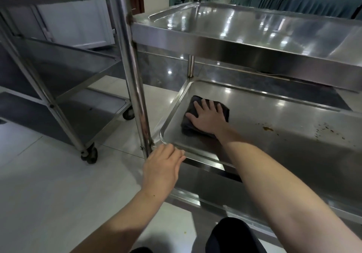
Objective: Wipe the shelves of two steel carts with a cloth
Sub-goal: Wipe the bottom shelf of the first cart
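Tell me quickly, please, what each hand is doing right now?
Left hand: open, fingers loosely curled, resting on the middle shelf rim beside the cart post.
Right hand: open, fingers spread flat, pressing the dark cloth onto that shelf.

The single head-worn camera looks forward and steeply down from close range, level with the shiny steel cart's top shelf [254,31]. Its wide lens bends the upright steel post [133,66]. The pale tiled floor [49,184] fills the lower left.

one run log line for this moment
right hand flat on dark cloth | middle shelf, left end | left hand at shelf corner | brown spots unwiped
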